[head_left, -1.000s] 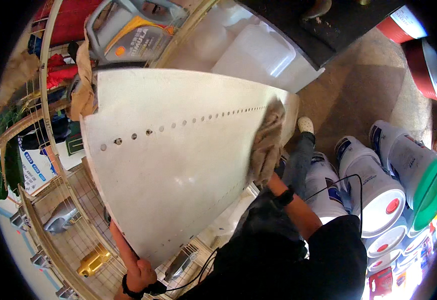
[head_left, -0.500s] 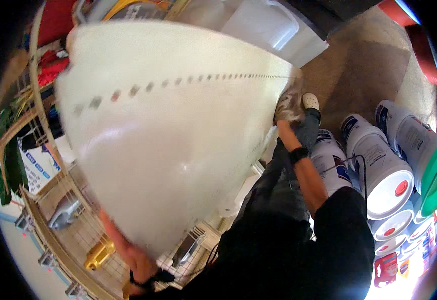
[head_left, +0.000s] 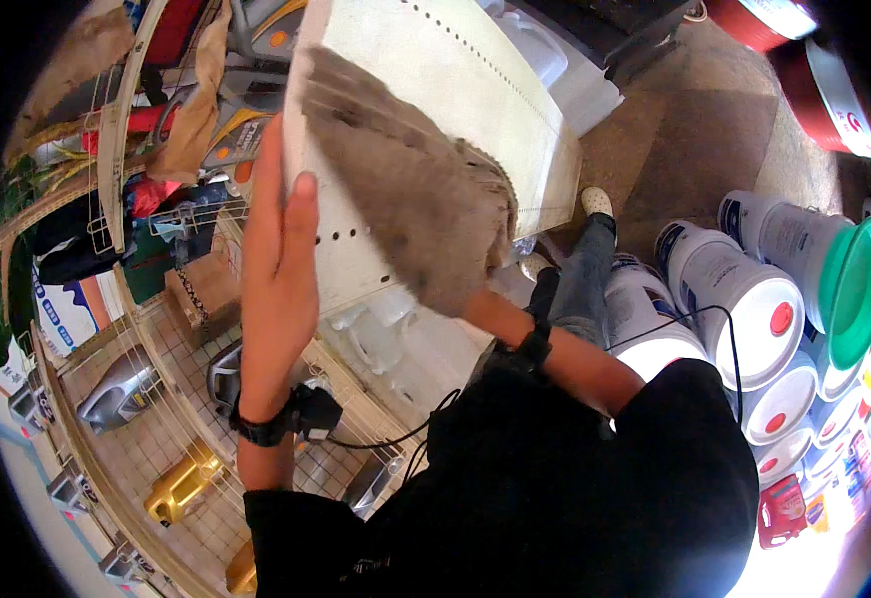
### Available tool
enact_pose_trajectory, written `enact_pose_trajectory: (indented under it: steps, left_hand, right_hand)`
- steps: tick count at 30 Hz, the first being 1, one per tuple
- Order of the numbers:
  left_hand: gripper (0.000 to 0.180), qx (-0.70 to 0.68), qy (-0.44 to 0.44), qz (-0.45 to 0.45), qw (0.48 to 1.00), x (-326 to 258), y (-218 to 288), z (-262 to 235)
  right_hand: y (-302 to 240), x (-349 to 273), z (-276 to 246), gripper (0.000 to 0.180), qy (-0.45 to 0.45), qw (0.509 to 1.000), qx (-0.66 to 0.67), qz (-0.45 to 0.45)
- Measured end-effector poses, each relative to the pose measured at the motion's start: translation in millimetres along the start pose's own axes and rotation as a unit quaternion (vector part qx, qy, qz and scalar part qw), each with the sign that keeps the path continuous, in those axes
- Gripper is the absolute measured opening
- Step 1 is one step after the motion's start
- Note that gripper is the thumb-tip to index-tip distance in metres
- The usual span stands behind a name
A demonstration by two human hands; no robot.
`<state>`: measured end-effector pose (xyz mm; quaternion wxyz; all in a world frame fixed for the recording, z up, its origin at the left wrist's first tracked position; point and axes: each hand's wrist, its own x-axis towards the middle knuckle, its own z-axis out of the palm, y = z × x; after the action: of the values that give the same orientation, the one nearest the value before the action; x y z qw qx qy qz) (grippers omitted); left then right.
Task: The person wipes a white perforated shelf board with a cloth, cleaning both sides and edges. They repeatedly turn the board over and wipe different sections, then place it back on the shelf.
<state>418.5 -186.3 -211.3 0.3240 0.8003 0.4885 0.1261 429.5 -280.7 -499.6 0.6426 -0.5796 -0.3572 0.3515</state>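
A white metal shelf panel (head_left: 475, 110) with rows of small holes stands tilted in front of me. My left hand (head_left: 286, 249) grips its near left edge, thumb on one side and fingers along the rim. On the panel's face lies a grey-brown cloth (head_left: 395, 159), bunched and smeared by motion. My right hand (head_left: 480, 307) holds the cloth against the panel; the fingers are hidden beneath it.
On my left are wire-mesh shelves (head_left: 126, 349) with a gold jug (head_left: 181, 483), a silver-grey bottle (head_left: 121, 389) and a cardboard box (head_left: 201, 294). White pails (head_left: 744, 299) and a green lid (head_left: 854, 294) stand at right. Red drums (head_left: 824, 95) are at the far right.
The panel has turned and tilted, its left edge now facing me. My left hand has moved up along that edge. My right hand and the cloth have come from the far right end toward me.
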Motion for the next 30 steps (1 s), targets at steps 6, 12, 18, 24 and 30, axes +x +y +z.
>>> enact_pose_trajectory:
  steps: [6, 12, 18, 24, 30]
  left_hand:
    - [0.043, 0.054, 0.06, 0.015, 0.997, -4.3, -24.4, -3.5]
    - [0.044, -0.042, 0.012, 0.046, 0.998, -9.5, -16.7, -1.8]
    - [0.043, 0.021, 0.046, 0.085, 0.995, 12.5, -23.4, -2.7]
    - [0.043, 0.015, 0.051, 0.08, 0.995, 9.3, -36.4, -7.0]
    - [0.043, 0.091, 0.064, 0.103, 0.988, 20.7, -44.4, -11.8]
  right_hand:
    - [122.4, -12.5, -22.5, 0.023, 0.001, 0.986, -0.012, 0.168]
    - [150.6, -28.0, -30.7, 0.022, -0.007, 0.961, -0.047, 0.272]
    - [74.1, -12.6, 4.9, 0.021, 0.04, 0.985, 0.01, 0.168]
    - [46.6, -10.7, -8.3, 0.021, -0.047, 0.981, 0.116, 0.146]
    - [88.5, -11.3, -41.4, 0.02, -0.094, 0.967, 0.014, 0.238]
